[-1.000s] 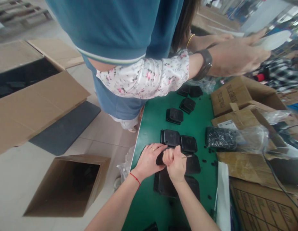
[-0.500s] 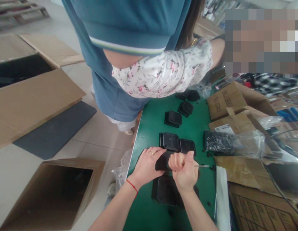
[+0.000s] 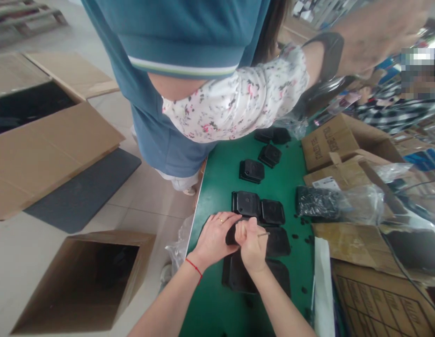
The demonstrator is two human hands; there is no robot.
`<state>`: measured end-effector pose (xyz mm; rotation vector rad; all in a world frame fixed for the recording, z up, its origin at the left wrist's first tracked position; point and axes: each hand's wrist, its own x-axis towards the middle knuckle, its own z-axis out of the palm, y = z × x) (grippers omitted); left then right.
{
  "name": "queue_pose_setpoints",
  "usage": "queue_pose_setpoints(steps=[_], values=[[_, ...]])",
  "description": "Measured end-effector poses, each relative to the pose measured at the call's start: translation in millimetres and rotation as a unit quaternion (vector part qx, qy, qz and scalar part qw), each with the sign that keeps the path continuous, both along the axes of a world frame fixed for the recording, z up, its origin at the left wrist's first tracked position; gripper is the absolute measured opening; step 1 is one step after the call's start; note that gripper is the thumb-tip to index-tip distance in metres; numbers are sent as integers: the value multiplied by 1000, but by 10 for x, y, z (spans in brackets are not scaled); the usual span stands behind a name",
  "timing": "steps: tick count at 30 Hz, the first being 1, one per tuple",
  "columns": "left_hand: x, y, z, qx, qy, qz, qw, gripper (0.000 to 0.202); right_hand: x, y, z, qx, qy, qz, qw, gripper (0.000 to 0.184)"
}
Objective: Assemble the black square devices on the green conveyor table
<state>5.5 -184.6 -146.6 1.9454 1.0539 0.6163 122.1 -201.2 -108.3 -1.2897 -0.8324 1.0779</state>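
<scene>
1. Over the flat green table (image 3: 217,175), a thin metal rod (image 3: 264,233) is clenched in the right hand (image 3: 251,243), just drawn back leftward.
2. By that fist, a boxy black plastic housing (image 3: 231,236) is grasped by the left hand (image 3: 214,238); work seems continued.

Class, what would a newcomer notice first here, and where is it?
Probably a co-worker's flowered sleeve, stretching across the upper middle above the green table. Below it, the person's left hand holds a black case while the right hand holds a thin rod. An open carton stands out at lower left.
</scene>
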Motion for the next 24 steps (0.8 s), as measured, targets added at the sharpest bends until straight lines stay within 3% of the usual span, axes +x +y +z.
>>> queue_pose_setpoints(steps=[6, 12, 15, 18, 20, 24], values=[[2, 6, -2, -7, 11, -4, 1000, 78, 146, 11, 213, 21, 149, -85, 985, 64], [21, -1, 4, -1, 15, -1, 1000, 72, 1, -4, -2, 11, 30, -20, 999, 64], [30, 12, 7, -1, 18, -2, 1000, 74, 91, -47, 75, 2, 126, -72, 989, 65], [13, 9, 8, 6, 2, -8, 1000, 80, 216, -234, 272, -5, 209, -151, 966, 64], [-49, -62, 15, 8, -35, 5, 999, 80, 236, -429, 359, -21, 224, -169, 960, 64], [-294, -461, 47, 7, -88, 55, 995, 65, 113, -783, 355, -52, 237, -156, 957, 63]])
